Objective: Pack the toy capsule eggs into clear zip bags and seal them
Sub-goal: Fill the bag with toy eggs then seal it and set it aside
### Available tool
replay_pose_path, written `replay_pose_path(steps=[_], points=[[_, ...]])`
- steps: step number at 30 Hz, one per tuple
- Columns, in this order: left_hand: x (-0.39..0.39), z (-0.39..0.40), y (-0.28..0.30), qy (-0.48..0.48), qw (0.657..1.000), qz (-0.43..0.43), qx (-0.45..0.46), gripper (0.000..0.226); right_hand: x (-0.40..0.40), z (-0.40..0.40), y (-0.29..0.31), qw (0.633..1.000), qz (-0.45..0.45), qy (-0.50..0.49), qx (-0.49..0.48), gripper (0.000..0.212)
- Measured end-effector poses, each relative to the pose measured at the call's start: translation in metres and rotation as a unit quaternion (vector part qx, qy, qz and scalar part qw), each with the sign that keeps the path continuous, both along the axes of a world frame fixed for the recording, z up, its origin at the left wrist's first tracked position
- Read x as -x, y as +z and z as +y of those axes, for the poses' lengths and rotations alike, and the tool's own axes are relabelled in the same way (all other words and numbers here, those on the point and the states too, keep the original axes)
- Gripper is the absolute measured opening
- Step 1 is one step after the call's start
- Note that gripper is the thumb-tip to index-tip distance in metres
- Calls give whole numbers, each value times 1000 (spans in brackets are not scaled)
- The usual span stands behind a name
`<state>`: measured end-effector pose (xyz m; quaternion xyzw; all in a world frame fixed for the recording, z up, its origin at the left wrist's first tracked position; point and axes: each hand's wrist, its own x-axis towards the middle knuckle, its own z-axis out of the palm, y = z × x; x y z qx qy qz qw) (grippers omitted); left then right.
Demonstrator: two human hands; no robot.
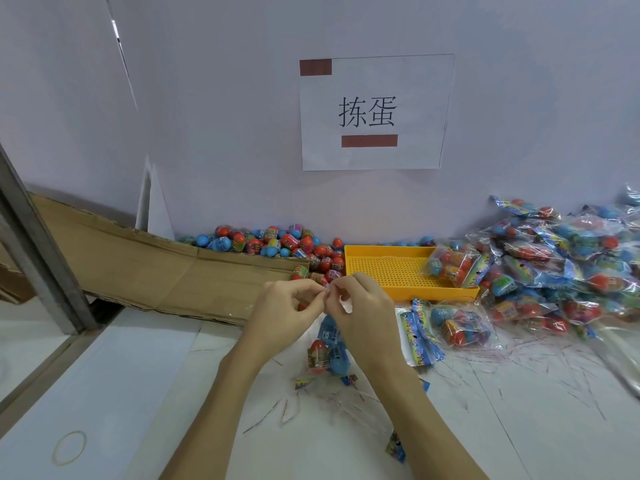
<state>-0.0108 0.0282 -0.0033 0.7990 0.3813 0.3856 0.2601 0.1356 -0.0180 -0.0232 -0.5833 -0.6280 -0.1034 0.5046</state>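
My left hand (287,311) and my right hand (363,308) meet in front of me and both pinch the top edge of a clear zip bag (327,351). The bag hangs below my fingers with red and blue capsule eggs inside. A heap of loose red and blue capsule eggs (277,242) lies against the wall behind a cardboard flap. One packed bag (462,325) lies just right of my right hand.
A yellow perforated tray (388,268) sits behind my hands with a packed bag (453,263) on its right end. A big pile of packed bags (568,261) fills the right side. Brown cardboard (156,271) lies left. A rubber band (69,447) and peeled strips litter the white table.
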Motion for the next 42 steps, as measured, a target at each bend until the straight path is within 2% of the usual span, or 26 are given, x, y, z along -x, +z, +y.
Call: replay_pose_path(steps=[3,9,11,15,21,27,33,37,42], points=[[1,2,-1,5,999,-21,31,13,-5,0,0,999,48,-7,19,5],[5,9,-2,11,995,-71,76,14,-3,-2,4,997,18,70,10,15],[6,10,-3,6,997,-60,58,14,0,-1,4,998,9,69,6,15],[4,6,-5,-17,999,18,-22,18,-7,-5,5,999,-12,51,-5,15],[5,6,-5,-16,996,38,-77,14,-4,-4,5,998,-48,41,-14,13],[3,5,-7,-10,994,59,-95,17,-1,-3,4,999,-1,39,5,6],[2,5,-8,0,997,52,-49,19,-1,-3,4,995,78,35,44,14],[6,7,-4,21,1000,-9,1,19,-20,1,4,986,149,-21,66,18],[14,18,-1,147,981,-128,19,18,-52,1,1,972,194,-110,77,18]])
